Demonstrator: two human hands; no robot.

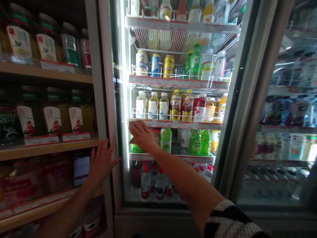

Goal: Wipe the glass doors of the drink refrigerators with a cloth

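My right hand (pixel 141 134) reaches into the lit fridge at the left end of the third shelf (pixel 188 125). Its fingers are together and curl over the top of a bottle with a green bottom (pixel 135 149), just under the shelf's price rail; the bottle's upper part is hidden by the hand. A white and green bottle (pixel 165 139) stands right beside it. My left hand (pixel 102 160) lies flat with fingers spread against the fridge's left frame (pixel 99 99), holding nothing.
The fridge's glass door (pixel 250 99) stands swung open on the right, with a second fridge (pixel 284 112) behind it. Wire shelves hold cans (pixel 156 65) and several bottles. Wooden shelves (pixel 47 147) with dark bottles fill the left.
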